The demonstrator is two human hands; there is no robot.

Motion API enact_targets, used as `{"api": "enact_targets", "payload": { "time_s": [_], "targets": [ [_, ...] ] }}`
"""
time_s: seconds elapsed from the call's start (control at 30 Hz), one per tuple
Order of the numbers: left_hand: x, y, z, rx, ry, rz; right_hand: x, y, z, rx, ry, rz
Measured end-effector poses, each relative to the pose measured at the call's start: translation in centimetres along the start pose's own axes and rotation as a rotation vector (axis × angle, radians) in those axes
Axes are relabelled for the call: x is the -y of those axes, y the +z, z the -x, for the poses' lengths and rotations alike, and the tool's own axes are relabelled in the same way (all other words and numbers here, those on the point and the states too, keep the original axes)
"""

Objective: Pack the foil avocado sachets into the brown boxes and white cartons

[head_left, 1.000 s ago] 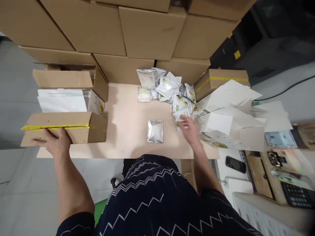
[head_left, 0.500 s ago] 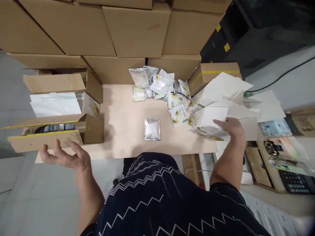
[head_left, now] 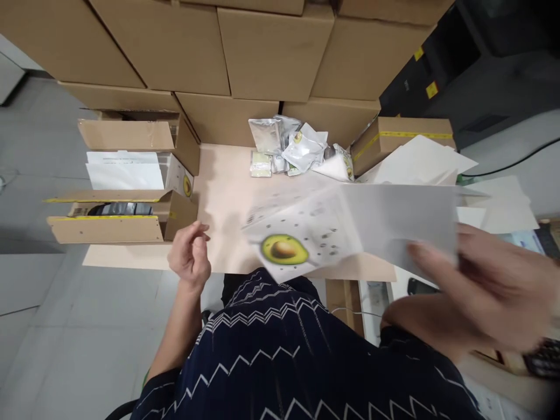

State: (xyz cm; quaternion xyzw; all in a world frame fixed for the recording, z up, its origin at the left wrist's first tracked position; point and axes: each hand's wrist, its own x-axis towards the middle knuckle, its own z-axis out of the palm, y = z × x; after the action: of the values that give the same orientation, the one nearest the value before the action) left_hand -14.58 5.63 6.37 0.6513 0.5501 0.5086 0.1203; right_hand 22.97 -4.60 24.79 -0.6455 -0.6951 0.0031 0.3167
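Note:
My right hand (head_left: 485, 280) grips a white carton (head_left: 324, 233) by its plain end flap, thumb on top. The carton is printed with a halved avocado and small dark specks, and it is smeared by motion above the table. My left hand (head_left: 191, 255) hovers at the table's front left edge with its fingers curled in; nothing shows in it. Behind the carton lies a heap of silver and white pouches (head_left: 303, 146), partly covered by it. Further white cartons (head_left: 420, 160) with raised flaps stand at the right.
On the left of the table (head_left: 223, 198) stand open brown boxes (head_left: 126, 134) and a white avocado carton (head_left: 131, 172). Stacked cardboard boxes (head_left: 275, 52) wall off the back. A taped brown box (head_left: 406, 131) and a dark machine (head_left: 459, 76) occupy the back right.
My right hand has lifted a carton off the right-hand group and swung it over the table. My left hand has moved right and its fingers have curled. The view has shifted.

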Motion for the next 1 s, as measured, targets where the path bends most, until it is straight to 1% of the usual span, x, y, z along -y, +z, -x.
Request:
{"api": "enact_targets", "payload": {
  "time_s": [0.03, 0.07, 0.13, 0.17, 0.23, 0.27, 0.3, 0.37, 0.4, 0.43, 0.47, 0.5, 0.57, 0.6, 0.63, 0.67, 0.73, 0.8, 0.87, 0.9, 0.93, 1.0],
  "targets": [
    [-0.6, 0.2, 0.1, 0.029, -0.013, 0.030, 0.9, 1.9, -1.2, 0.028, -0.115, -0.055],
    [-0.9, 0.3, 0.1, 0.055, -0.035, 0.041, 1.6, 4.2, -2.3, 0.021, -0.191, -0.039],
    [-0.7, 0.3, 0.3, 0.106, -0.118, 0.024, 2.6, 9.2, -4.1, -0.001, -0.398, 0.065],
    [-0.2, 0.2, 0.5, 0.134, -0.178, 0.005, 2.9, 11.8, -4.7, 0.046, -0.457, 0.082],
    [1.1, -0.3, 1.2, 0.169, -0.266, -0.065, 3.4, 16.5, -5.1, 0.188, -0.545, 0.056],
    [1.6, -0.6, 1.6, 0.156, -0.278, -0.119, 3.6, 18.6, -4.9, 0.274, -0.570, 0.030],
    [1.9, -0.9, 2.0, 0.116, -0.265, -0.175, 3.8, 20.4, -4.5, 0.352, -0.592, 0.006],
    [1.6, -1.5, 3.0, 0.003, -0.177, -0.228, 4.4, 23.0, -3.2, 0.488, -0.642, -0.020],
    [1.0, -1.7, 3.3, -0.032, -0.115, -0.202, 4.8, 24.0, -2.4, 0.540, -0.674, -0.028],
    [0.1, -1.8, 3.5, -0.030, -0.046, -0.140, 5.2, 24.7, -1.5, 0.583, -0.706, -0.039],
    [-1.0, -1.8, 3.6, 0.020, 0.024, -0.054, 5.6, 25.3, -0.7, 0.621, -0.736, -0.057],
    [-2.1, -1.8, 3.5, 0.118, 0.088, 0.038, 6.0, 25.8, 0.2, 0.655, -0.756, -0.076],
    [-4.1, -1.3, 3.0, 0.387, 0.171, 0.182, 6.6, 26.7, 1.6, 0.717, -0.781, -0.102],
    [-4.8, -1.0, 2.6, 0.492, 0.179, 0.201, 6.9, 27.1, 2.2, 0.747, -0.794, -0.104],
    [-5.2, -0.8, 2.1, 0.568, 0.158, 0.181, 7.0, 27.5, 2.6, 0.773, -0.805, -0.102],
    [-5.4, -0.5, 1.8, 0.615, 0.113, 0.125, 7.1, 27.7, 2.9, 0.792, -0.811, -0.104],
    [-5.0, -0.4, 1.2, 0.685, -0.007, -0.041, 7.3, 27.8, 3.0, 0.807, -0.782, -0.126],
    [-4.1, -0.5, 1.2, 0.787, -0.089, -0.176, 7.4, 27.4, 2.7, 0.825, -0.700, -0.168],
    [-3.3, -0.7, 1.6, 0.854, -0.073, -0.238, 7.5, 26.8, 2.2, 0.886, -0.598, -0.220],
    [-2.9, -0.7, 2.0, 0.859, -0.047, -0.265, 7.5, 26.6, 1.9, 0.930, -0.544, -0.248],
    [-2.6, -0.6, 2.3, 0.843, -0.023, -0.305, 7.5, 26.5, 1.7, 0.970, -0.483, -0.270],
    [-2.1, -0.4, 3.0, 0.785, 0.005, -0.427, 7.4, 26.5, 1.4, 1.005, -0.365, -0.297]
  ]
}}
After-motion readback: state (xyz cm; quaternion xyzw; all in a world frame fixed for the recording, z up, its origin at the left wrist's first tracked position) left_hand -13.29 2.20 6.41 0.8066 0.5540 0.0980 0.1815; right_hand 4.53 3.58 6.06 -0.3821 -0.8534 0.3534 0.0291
